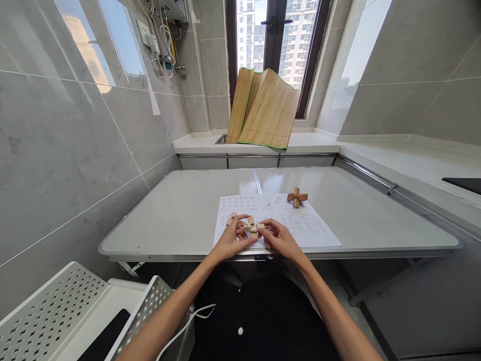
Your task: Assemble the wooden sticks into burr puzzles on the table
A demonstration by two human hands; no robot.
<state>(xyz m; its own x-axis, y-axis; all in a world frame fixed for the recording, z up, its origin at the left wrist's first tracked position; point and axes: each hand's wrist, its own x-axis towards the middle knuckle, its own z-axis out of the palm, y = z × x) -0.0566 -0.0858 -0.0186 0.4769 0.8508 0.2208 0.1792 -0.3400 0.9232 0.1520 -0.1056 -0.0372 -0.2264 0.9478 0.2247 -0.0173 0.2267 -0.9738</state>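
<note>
So, pale wood blocks mid-fit, both hands on 'em

Big white table (169, 215), w/ a printed sheet (315, 230) at its near edge. L hand (232, 239) + R hand (280, 238) are over the sheet, fingers curled in, just beside each other. Brown wooden cross (296, 197) sits at the sheet's far R corner, nobody touching it. Pale block cluster (251, 228) is btwn the hands: L pinching its L side, R fingertips on its R end. Tiniest: lone pale block (231, 218) by the L fingers, can't tell if held. IMO they're at the fitting step; next move prob calls for a steady L grip n careful R-side alignment.
</note>
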